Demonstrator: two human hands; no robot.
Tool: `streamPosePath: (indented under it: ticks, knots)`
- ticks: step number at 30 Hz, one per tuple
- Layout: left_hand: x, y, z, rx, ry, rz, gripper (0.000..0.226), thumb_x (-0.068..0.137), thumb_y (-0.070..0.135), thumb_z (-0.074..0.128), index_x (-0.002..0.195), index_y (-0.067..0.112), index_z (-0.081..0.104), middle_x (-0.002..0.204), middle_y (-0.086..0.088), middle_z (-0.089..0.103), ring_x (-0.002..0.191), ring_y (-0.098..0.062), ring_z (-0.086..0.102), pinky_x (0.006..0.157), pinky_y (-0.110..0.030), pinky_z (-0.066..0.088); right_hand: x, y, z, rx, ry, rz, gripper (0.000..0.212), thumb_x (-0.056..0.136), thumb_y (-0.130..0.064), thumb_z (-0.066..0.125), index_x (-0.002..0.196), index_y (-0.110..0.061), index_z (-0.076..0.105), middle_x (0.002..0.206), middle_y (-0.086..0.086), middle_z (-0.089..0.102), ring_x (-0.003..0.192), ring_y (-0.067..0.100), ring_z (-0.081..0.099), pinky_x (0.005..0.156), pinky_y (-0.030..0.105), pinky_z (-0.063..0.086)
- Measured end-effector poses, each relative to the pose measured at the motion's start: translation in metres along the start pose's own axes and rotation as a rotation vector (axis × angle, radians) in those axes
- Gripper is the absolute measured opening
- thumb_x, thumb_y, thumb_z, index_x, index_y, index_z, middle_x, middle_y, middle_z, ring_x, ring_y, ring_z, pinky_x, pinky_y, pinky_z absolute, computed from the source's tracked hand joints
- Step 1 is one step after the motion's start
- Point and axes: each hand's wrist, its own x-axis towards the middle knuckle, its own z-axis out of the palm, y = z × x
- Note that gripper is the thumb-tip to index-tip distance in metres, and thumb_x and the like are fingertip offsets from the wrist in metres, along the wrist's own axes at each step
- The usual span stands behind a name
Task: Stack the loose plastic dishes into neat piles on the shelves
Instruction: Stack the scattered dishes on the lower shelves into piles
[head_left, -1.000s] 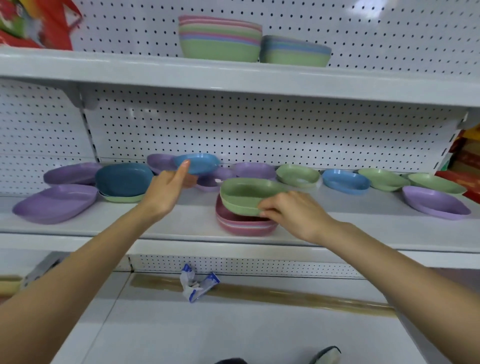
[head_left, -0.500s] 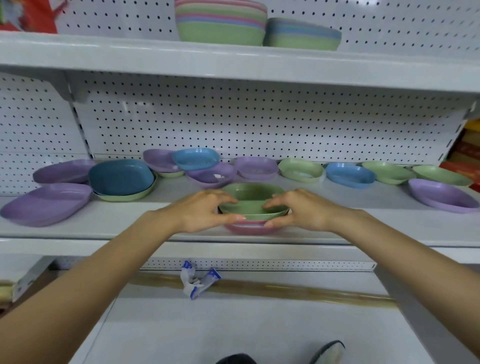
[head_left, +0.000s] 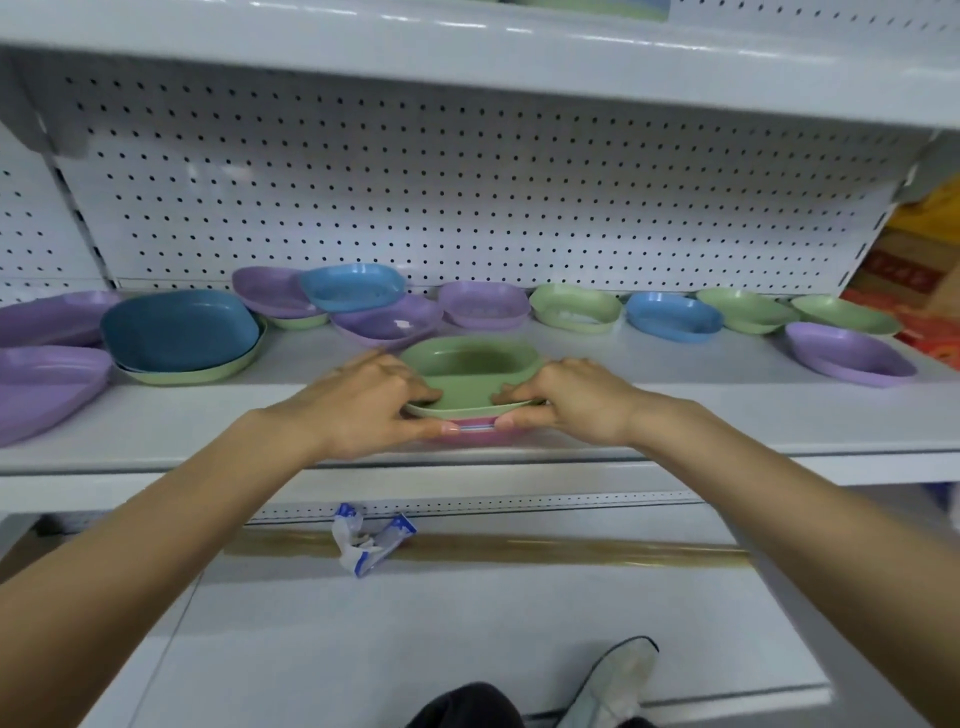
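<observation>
The green dish (head_left: 470, 379) is now pressed down onto the pink pile (head_left: 470, 434) at the shelf (head_left: 727, 421) front, gripped by the left hand (head_left: 358, 402) and right hand (head_left: 576, 397). One more dish is stacked; many are left loose.

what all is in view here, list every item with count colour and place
green plastic dish: 1, green, top of front-centre pile, held by both hands
pink plastic dishes: pile, count unclear, pink, under the green dish
large purple plastic dishes: 2, purple, shelf far left
dark blue plastic dish: 1, on a green one, left
small loose plastic dishes: about ten, purple, blue, green, along the back and right
white metal shelf: 1, white, pegboard behind
crumpled wrapper: 1, white and blue, lower shelf
shoe: 1, pale, bottom
left hand: on pile's left side
right hand: on pile's right side
</observation>
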Motion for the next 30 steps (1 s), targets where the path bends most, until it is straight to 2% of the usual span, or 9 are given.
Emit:
streamPosePath:
  ticks: [4,9,14,16,19,21,23,25,30]
  knots:
    - [-0.019,-0.029,-0.002,-0.048,-0.019,-0.014,0.114,0.051,0.096,0.0,0.126,0.032,0.057,0.132,0.014,0.056,0.126,-0.009,0.044,0.109,-0.029,0.024,0.02,-0.025,0.005,-0.005,0.049,-0.047,0.049,0.089,-0.056,0.047,0.124,-0.025,0.061,0.128,0.004,0.061,0.119,0.029,0.051,0.095,0.033,0.039]
    - [-0.048,-0.073,-0.005,-0.13,-0.126,-0.134,0.121,0.043,0.101,0.009,0.135,0.033,0.047,0.135,0.028,0.039,0.13,0.007,0.023,0.106,-0.012,0.011,0.055,-0.07,0.014,0.02,0.104,-0.126,0.047,0.09,-0.056,0.044,0.104,-0.017,0.068,0.102,0.007,0.068,0.099,0.028,0.057,0.077,0.032,0.037]
    - [-0.047,-0.073,-0.011,-0.168,-0.195,-0.215,0.102,0.06,0.091,0.03,0.137,0.026,0.046,0.145,0.014,0.04,0.14,-0.007,0.022,0.109,-0.018,0.013,0.062,-0.068,0.012,0.057,0.127,-0.123,0.042,0.087,-0.057,0.051,0.105,-0.024,0.069,0.105,0.001,0.069,0.099,0.025,0.059,0.087,0.035,0.046]
    - [-0.046,-0.064,-0.015,-0.114,-0.214,-0.223,0.077,0.078,0.074,0.039,0.137,0.024,0.047,0.145,0.012,0.041,0.14,-0.01,0.025,0.11,-0.02,0.015,0.061,-0.063,0.014,0.279,0.105,-0.16,0.033,0.086,-0.049,0.059,0.102,-0.023,0.071,0.101,-0.001,0.072,0.094,0.019,0.063,0.089,0.037,0.049]
    - [-0.048,-0.054,-0.017,-0.183,-0.162,-0.243,0.095,0.062,0.093,0.018,0.119,0.032,0.063,0.128,0.01,0.059,0.127,-0.016,0.04,0.107,-0.027,0.029,0.055,-0.054,0.007,0.84,0.176,-0.162,0.026,0.084,-0.022,0.068,0.106,-0.008,0.071,0.105,0.0,0.071,0.087,0.003,0.062,0.086,0.013,0.048]
    - [-0.044,-0.046,-0.024,-0.291,-0.083,-0.273,0.1,0.058,0.096,0.013,0.107,0.028,0.068,0.113,0.005,0.064,0.112,-0.015,0.05,0.098,-0.031,0.039,0.047,-0.035,-0.001,0.947,0.292,-0.084,0.027,0.085,-0.016,0.068,0.109,-0.006,0.068,0.106,0.0,0.068,0.088,0.002,0.06,0.079,0.002,0.044]
    - [-0.027,-0.035,-0.033,-0.402,0.017,-0.306,0.075,0.077,0.079,0.024,0.116,0.028,0.063,0.124,0.005,0.059,0.113,-0.013,0.05,0.098,-0.029,0.036,0.04,-0.004,-0.007,0.899,0.358,-0.019,0.025,0.086,-0.014,0.066,0.109,-0.004,0.068,0.111,0.007,0.068,0.093,0.006,0.059,0.076,0.002,0.043]
    - [-0.003,-0.026,-0.036,-0.498,0.066,-0.297,0.053,0.09,0.059,0.03,0.132,0.032,0.05,0.139,0.006,0.046,0.127,-0.014,0.04,0.103,-0.025,0.026,0.03,0.03,-0.007,0.772,0.37,0.045,0.023,0.086,-0.012,0.065,0.107,-0.002,0.069,0.112,0.011,0.068,0.098,0.014,0.061,0.079,0.006,0.043]
    - [0.069,0.0,-0.021,-0.49,-0.027,-0.267,0.055,0.094,0.056,0.026,0.142,0.031,0.036,0.152,0.008,0.03,0.14,-0.018,0.026,0.111,-0.027,0.017,0.009,0.102,0.01,0.619,0.361,0.263,0.024,0.084,-0.02,0.067,0.107,-0.013,0.07,0.11,0.002,0.068,0.109,0.02,0.061,0.099,0.031,0.044]
